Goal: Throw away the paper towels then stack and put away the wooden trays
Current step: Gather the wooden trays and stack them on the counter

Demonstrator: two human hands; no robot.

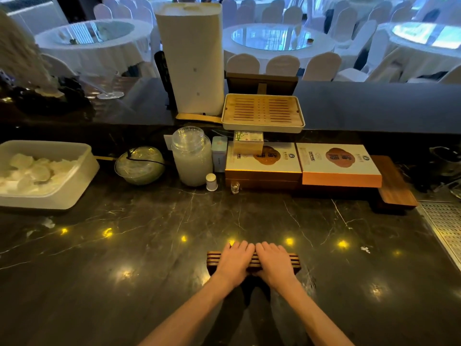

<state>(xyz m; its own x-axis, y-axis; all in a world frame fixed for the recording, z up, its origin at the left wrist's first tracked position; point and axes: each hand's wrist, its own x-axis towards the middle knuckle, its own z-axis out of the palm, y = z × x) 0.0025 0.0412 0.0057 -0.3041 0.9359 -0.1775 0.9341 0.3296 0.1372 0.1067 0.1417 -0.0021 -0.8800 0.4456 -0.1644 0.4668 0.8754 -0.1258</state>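
Note:
A stack of thin dark wooden trays [214, 259] stands on its long edge on the black marble counter [149, 245], close to me at the centre. My left hand [235, 258] and my right hand [273, 259] lie side by side over the top of the stack. Their fingers curl over its far side and cover its middle, so only the two ends show. A small white scrap [365, 249] lies on the counter to the right, and another scrap [48, 223] lies far left.
A white tub [82, 176] of pale pieces sits at left. Behind are a glass jar [192, 161], gift boxes [339, 166] and a wooden board [394, 188]. A slatted tea tray [263, 112] rests on the upper ledge. A perforated metal drain [446, 226] lies at right.

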